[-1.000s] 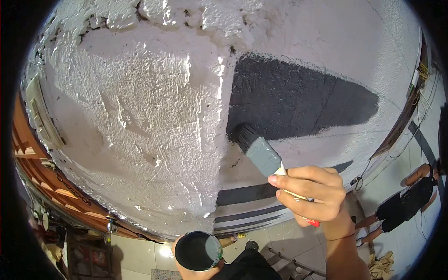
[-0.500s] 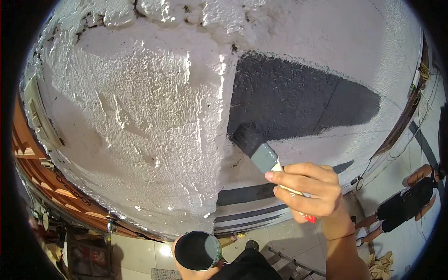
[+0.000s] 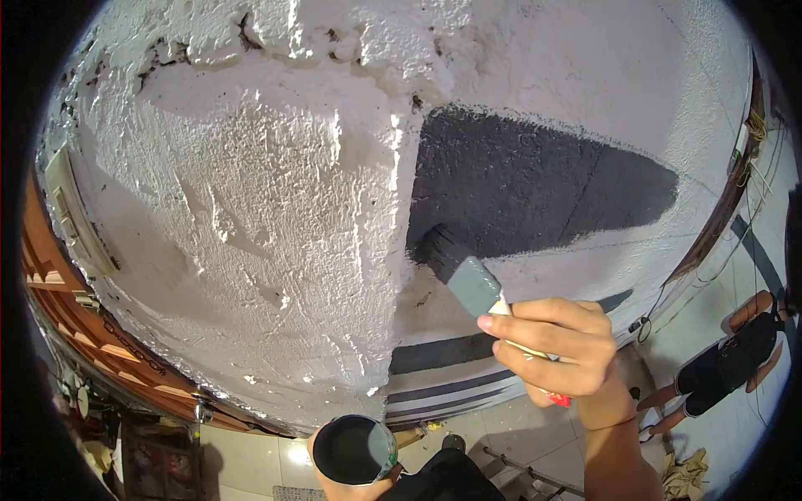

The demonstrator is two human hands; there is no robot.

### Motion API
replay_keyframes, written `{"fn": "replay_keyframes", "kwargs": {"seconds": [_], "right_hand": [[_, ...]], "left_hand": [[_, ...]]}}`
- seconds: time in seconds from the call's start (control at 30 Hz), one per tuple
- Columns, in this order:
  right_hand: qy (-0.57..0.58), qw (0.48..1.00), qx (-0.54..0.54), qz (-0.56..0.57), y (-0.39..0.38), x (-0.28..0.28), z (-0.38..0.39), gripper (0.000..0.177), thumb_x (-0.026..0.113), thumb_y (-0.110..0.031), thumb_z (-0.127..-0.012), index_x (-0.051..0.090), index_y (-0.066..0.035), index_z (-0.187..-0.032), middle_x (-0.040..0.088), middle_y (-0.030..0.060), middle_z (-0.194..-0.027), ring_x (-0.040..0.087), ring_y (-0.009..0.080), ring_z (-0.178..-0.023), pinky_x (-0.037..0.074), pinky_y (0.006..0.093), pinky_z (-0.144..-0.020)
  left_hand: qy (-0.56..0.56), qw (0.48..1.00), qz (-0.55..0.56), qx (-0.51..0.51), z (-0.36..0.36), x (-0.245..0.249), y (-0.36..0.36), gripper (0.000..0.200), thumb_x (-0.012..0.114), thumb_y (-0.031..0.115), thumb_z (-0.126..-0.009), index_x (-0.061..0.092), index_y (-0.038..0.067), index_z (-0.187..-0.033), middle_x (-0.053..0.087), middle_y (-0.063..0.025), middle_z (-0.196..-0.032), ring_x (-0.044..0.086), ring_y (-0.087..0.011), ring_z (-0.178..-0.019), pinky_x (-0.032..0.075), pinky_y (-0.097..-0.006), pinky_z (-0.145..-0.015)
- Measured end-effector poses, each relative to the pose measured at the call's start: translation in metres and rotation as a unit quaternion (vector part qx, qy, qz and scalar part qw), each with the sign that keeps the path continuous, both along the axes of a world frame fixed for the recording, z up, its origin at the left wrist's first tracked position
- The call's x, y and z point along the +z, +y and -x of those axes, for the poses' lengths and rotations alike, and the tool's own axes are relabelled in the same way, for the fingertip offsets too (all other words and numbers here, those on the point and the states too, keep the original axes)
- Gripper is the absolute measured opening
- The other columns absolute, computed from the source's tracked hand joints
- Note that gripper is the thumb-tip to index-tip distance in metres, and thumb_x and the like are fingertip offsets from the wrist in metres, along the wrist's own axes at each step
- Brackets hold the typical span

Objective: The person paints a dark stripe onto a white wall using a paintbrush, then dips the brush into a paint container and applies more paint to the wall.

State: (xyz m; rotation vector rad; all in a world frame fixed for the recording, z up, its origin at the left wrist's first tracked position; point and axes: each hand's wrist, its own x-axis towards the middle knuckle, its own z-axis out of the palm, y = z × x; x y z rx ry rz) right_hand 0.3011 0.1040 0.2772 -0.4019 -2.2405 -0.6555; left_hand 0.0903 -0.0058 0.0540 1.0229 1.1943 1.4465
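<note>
My right hand (image 3: 555, 351) grips the handle of a paintbrush (image 3: 474, 284), right of centre. The brush's dark bristles touch the lower left corner of a dark grey painted patch (image 3: 543, 184) on the rough white wall (image 3: 251, 192). At the bottom, my left hand (image 3: 342, 488) is wrapped round a cup of dark paint (image 3: 355, 449); its fingers are partly hidden by the cup. Dark stripes (image 3: 443, 353) run across the wall below the patch.
Another person (image 3: 727, 359) in dark clothes stands at the right. An orange-brown wooden door (image 3: 75, 313) and a light switch panel (image 3: 77, 209) are at the left. A ladder (image 3: 526, 476) and crumpled brown paper (image 3: 687, 476) lie low on the right.
The wall has shifted slightly in view. My right hand and the brush have moved very slightly; the bristles are still at the patch's lower left corner. My left hand still holds the cup.
</note>
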Motion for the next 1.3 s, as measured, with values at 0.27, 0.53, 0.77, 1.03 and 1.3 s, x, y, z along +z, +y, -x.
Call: {"fn": "replay_keyframes", "kwargs": {"seconds": [0.27, 0.53, 0.77, 1.03, 1.3], "right_hand": [[0.004, 1.0, 0.011, 0.023, 0.003, -0.006, 0.004, 0.01, 0.071, 0.0, -0.062, 0.067, -0.001, -0.071, 0.074, 0.0109, -0.096, 0.069, 0.0189, -0.077, 0.055, 0.0223, -0.055], [0.005, 0.999, 0.014, 0.03, 0.011, -0.011, 0.0, 0.009, 0.07, 0.0, -0.064, 0.067, -0.001, -0.072, 0.074, 0.0109, -0.095, 0.069, 0.0191, -0.077, 0.055, 0.0223, -0.055], [0.015, 1.0, 0.0, 0.008, -0.001, -0.003, 0.0, 0.006, 0.071, 0.0, -0.066, 0.067, -0.002, -0.07, 0.074, 0.0093, -0.095, 0.069, 0.0182, -0.078, 0.055, 0.022, -0.055], [0.001, 1.0, -0.007, 0.005, 0.001, -0.005, 0.008, 0.007, 0.073, 0.0, -0.066, 0.066, -0.002, -0.068, 0.074, 0.0091, -0.093, 0.069, 0.0184, -0.078, 0.055, 0.0221, -0.056], [0.001, 1.0, 0.004, 0.012, 0.001, -0.004, 0.005, 0.005, 0.07, -0.002, -0.066, 0.066, -0.001, -0.069, 0.074, 0.0108, -0.094, 0.069, 0.0199, -0.077, 0.056, 0.0234, -0.057]], "left_hand": [[-0.006, 1.0, 0.009, 0.0, 0.0, -0.006, 0.001, 0.087, 0.092, 0.011, -0.055, 0.05, -0.001, -0.131, 0.062, -0.0141, -0.122, 0.061, -0.0254, -0.11, 0.049, -0.0389, -0.098], [-0.007, 1.0, 0.018, 0.001, -0.002, -0.01, -0.002, 0.088, 0.093, 0.012, -0.055, 0.05, -0.001, -0.131, 0.061, -0.0143, -0.122, 0.061, -0.0255, -0.111, 0.049, -0.039, -0.098], [-0.007, 1.0, 0.021, 0.002, -0.001, -0.013, -0.007, 0.089, 0.093, 0.012, -0.055, 0.05, -0.001, -0.132, 0.061, -0.0145, -0.123, 0.061, -0.0256, -0.111, 0.049, -0.0391, -0.098], [-0.02, 0.999, 0.032, 0.02, 0.0, -0.019, -0.015, 0.09, 0.093, 0.013, -0.055, 0.049, -0.001, -0.132, 0.061, -0.0147, -0.124, 0.061, -0.0258, -0.112, 0.049, -0.0392, -0.098], [-0.025, 0.999, 0.04, 0.022, -0.002, -0.024, -0.021, 0.091, 0.093, 0.014, -0.055, 0.049, -0.001, -0.133, 0.06, -0.0149, -0.124, 0.061, -0.026, -0.112, 0.049, -0.0393, -0.098]]}}
